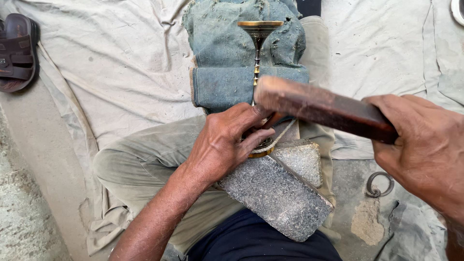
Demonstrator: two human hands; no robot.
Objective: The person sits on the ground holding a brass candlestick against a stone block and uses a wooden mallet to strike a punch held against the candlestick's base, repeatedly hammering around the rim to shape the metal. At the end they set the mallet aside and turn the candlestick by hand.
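Note:
My left hand [223, 141] grips a small tool against the lower end of a slender brass stand [257, 53]. The stand has a flared round top and lies along a folded blue-grey cloth [227, 63]. Its base, wound with cord, rests on the upper edge of a grey stone block [278, 193] that lies on my lap. My right hand [425, 150] holds a flat dark wooden block [324, 106] raised just above and right of the left hand, blurred by motion.
I sit on a pale canvas sheet [121, 67] spread over the ground. A brown sandal [17, 50] lies at the far left. A metal ring [378, 184] lies on the floor at the right.

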